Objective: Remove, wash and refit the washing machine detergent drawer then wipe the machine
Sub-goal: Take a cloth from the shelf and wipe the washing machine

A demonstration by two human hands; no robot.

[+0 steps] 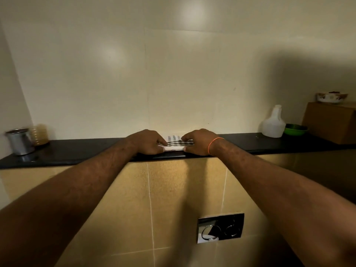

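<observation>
Black shelf (77,151) ran along tiled wall. Left hand (148,141) and right hand (200,140) each pinched striped cloth (178,142) over white drawer-like piece (173,149) at shelf's front edge. Step judged: fetching cloth for wiping. Next: lift together, carry to machine, unseen here.

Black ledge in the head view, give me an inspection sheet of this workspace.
Surface: long black stone ledge against a cream tiled wall.
Job's things: folded black-and-white checked cloth on a white object; washing machine not seen.
Clutter: steel cup, amber measuring jug, white plastic spray bottle without trigger, green bowl, brown cardboard box with patterned bowl.
Grippers: left hand and right hand pinch the cloth's ends.
Cables: nothing seen.
Surroundings: chrome flush plate.
</observation>
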